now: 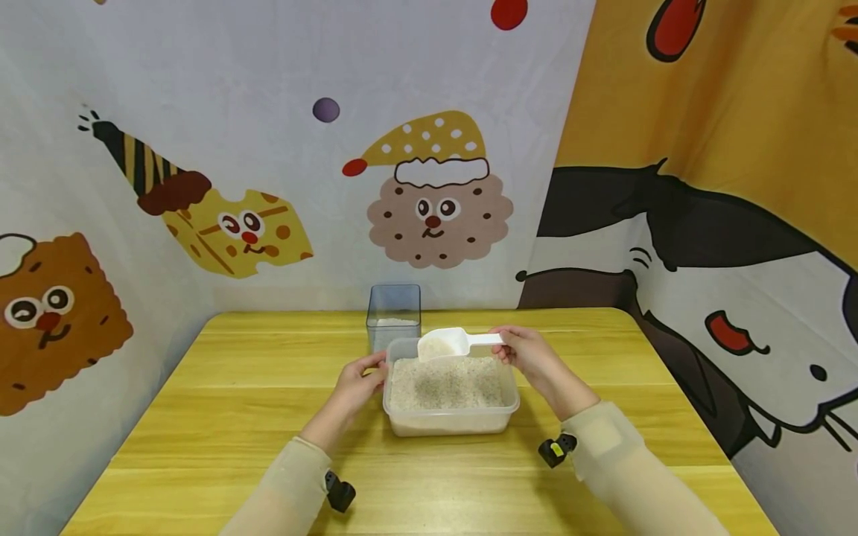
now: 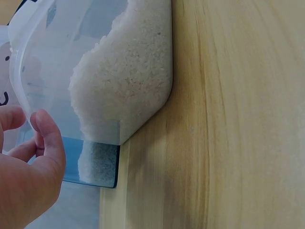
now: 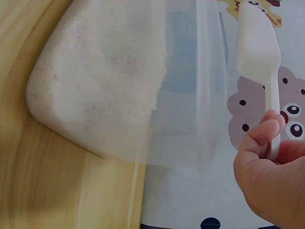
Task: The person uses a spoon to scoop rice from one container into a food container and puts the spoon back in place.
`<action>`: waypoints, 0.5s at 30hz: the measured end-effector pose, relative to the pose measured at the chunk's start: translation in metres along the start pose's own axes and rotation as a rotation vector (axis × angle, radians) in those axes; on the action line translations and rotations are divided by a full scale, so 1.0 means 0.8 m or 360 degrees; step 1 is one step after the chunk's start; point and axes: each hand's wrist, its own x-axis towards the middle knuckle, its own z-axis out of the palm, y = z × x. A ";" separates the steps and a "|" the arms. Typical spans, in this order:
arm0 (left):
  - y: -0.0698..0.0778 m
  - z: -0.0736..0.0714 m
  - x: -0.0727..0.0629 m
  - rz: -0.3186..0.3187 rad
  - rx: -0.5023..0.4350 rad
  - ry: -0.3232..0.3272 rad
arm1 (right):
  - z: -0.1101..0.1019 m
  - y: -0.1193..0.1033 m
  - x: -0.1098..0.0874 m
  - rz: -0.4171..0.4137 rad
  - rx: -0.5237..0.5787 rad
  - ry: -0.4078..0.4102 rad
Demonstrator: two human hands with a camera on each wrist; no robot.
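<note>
A clear plastic tub (image 1: 452, 423) filled with rice (image 1: 445, 383) sits on the table. At its left side, my left hand (image 1: 357, 385) pinches the rim between thumb and fingers, as the left wrist view shows. My right hand (image 1: 532, 357) grips the handle of a white scoop (image 1: 456, 341), held level above the tub's back part. Rice (image 1: 436, 348) shows inside the scoop's bowl in the head view; the right wrist view gives only the scoop's outer side. Behind the tub stands a blue transparent container (image 1: 394, 301) with some rice in it, its lower part partly hidden.
The wooden table (image 1: 268, 417) ends at the back against a cloth (image 1: 281, 149) printed with cartoon figures. A small black camera sits on each sleeve. The blue container stands close to the tub's back left corner.
</note>
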 end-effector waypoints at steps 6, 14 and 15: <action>-0.001 -0.001 0.000 0.0028 0.0021 0.0008 | 0.002 -0.011 0.006 -0.0038 0.0067 0.0002; -0.002 -0.001 0.001 0.0021 0.0003 0.0007 | 0.012 -0.027 0.018 -0.0098 0.0164 0.0033; -0.002 -0.001 0.001 0.0023 0.0006 0.0003 | 0.014 -0.029 0.020 -0.0101 0.0176 0.0041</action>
